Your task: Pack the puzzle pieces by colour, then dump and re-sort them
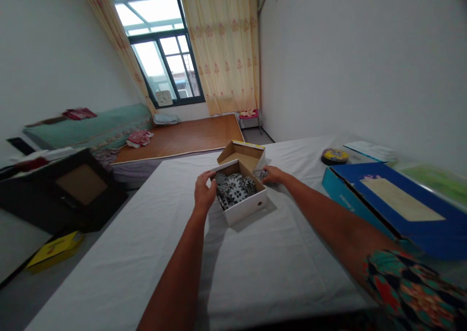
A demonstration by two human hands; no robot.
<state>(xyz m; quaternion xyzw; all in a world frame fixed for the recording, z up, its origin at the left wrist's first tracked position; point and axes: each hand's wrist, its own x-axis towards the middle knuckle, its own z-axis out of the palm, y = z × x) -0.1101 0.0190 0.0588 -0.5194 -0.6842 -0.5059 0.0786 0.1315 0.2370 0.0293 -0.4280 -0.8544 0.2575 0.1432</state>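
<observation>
A white cardboard box (243, 213) with a brown inside stands open on the white-covered table. It is filled with grey, black and white jigsaw puzzle pieces (236, 190). My left hand (205, 191) grips the box's left wall, its thumb toward the inside and fingers at the rim. At the far right side of the box, my right hand (273, 174) is closed on a small grey speckled bundle (260, 174), which resembles the pieces; its exact kind is unclear. Behind the box lies its open lid (251, 156), brown inside with a yellow edge.
The white tablecloth (175, 214) covers the table. On the right are a blue box (394, 199), a round black-and-yellow tin (334, 156) and white sheets (370, 151). A dark cabinet (47, 194) and a yellow box (54, 250) stand left; a bed (197, 134) lies beyond.
</observation>
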